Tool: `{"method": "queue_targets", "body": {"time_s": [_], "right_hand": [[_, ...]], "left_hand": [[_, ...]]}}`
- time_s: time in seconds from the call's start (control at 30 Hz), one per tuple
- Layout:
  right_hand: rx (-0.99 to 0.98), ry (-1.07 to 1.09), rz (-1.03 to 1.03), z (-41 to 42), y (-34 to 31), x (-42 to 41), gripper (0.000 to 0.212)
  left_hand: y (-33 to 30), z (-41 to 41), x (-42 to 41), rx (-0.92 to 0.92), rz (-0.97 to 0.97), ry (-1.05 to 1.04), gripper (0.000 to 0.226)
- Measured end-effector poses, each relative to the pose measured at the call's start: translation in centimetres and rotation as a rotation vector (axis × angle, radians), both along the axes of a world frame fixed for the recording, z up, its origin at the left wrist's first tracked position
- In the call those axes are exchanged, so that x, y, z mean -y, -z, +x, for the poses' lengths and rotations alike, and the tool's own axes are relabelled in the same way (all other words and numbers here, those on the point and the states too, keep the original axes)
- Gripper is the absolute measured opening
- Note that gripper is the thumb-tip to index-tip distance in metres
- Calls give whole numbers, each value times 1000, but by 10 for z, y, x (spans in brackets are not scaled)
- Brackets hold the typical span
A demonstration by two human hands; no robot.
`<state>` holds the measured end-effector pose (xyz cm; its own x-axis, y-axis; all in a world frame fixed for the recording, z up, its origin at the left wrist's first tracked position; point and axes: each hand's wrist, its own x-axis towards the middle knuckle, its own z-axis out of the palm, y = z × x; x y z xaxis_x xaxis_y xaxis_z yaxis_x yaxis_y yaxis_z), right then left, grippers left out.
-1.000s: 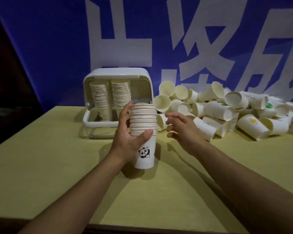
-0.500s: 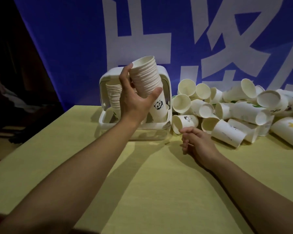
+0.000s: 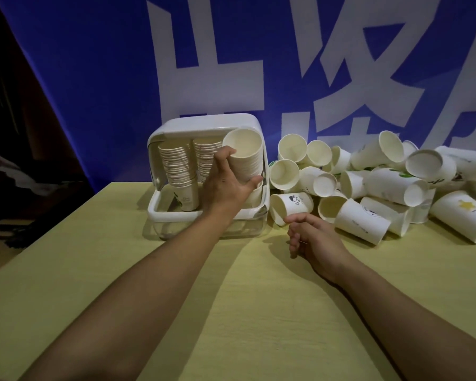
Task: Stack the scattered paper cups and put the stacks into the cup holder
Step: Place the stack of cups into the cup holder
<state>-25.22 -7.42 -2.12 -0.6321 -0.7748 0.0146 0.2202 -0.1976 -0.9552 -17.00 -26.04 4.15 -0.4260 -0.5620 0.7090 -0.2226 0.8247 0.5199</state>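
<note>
My left hand (image 3: 224, 185) grips a stack of white paper cups (image 3: 246, 155), tilted with its open mouth toward me, at the right side of the white cup holder (image 3: 206, 215). The stack's lower end is inside the holder's opening, behind my hand. Two other cup stacks (image 3: 177, 171) stand inside the holder to the left. My right hand (image 3: 312, 237) hovers low over the yellow table (image 3: 245, 298) with loosely curled fingers and holds nothing. Just beyond its fingertips lies a cup with a black print (image 3: 290, 206).
A heap of several loose paper cups (image 3: 382, 185) lies on the table's right side, up against a blue banner with white characters (image 3: 231, 64). The table's left edge drops off into a dark area.
My left hand has carried the stack from the table up and into the holder's right side, tipping its mouth toward me. My right hand drew back slightly near the loose cups.
</note>
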Motion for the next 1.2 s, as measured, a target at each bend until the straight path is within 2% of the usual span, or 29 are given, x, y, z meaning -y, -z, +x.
{"method": "queue_targets", "body": {"time_s": [0.2, 0.47, 0.87, 0.93, 1.0, 1.07, 1.13, 1.2], "right_hand": [[-7, -17, 5, 1, -1, 0, 18], [-44, -14, 30, 2, 1, -2, 18], [-68, 7, 49, 4, -1, -5, 18], [-81, 12, 50, 6, -2, -5, 18], [-102, 29, 75, 10, -3, -7, 18], [-216, 90, 116, 15, -6, -10, 17], [-590, 255, 227, 16, -9, -15, 15], [-1002, 464, 323, 11, -14, -17, 20]], "left_hand": [[1, 9, -5, 281, 43, -61, 83], [-11, 23, -2, 349, 147, -32, 85], [-6, 29, -11, 257, 333, 47, 114], [-4, 32, -15, 187, 322, -16, 115], [0, 34, -21, 6, 296, -42, 101], [7, 38, -34, -198, 335, 12, 76], [21, 42, -50, -319, 420, 128, 55], [34, 45, -64, -347, 532, 236, 44]]}}
